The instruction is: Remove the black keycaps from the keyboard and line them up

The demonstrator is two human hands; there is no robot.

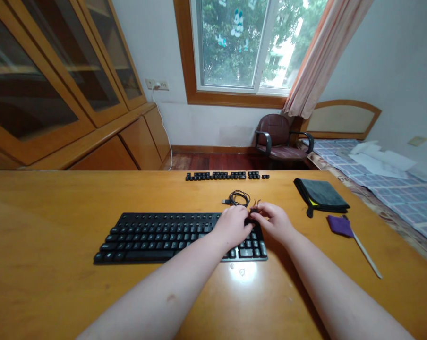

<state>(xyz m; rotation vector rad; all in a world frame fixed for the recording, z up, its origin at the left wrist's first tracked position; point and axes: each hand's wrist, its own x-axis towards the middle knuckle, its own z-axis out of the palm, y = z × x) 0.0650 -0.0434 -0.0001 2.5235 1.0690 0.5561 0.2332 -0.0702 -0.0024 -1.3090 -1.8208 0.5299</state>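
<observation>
R hand (274, 221): pinched on wire-ended bit (254, 210). L hand (234, 226), just beside: half-curled over kbd (153, 237), hold unclear. Prob. best: brace kbd w/ L, work gently.

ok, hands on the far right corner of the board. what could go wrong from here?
1. The keycaps stand loose along the far edge of the table; a knock could send some off.
2. The right hand pinches what looks like a wire keycap puller; a slip there might scratch the keyboard or flick a small part away.
3. The coiled USB cable lies just beyond the fingers, so it might snag.
</observation>
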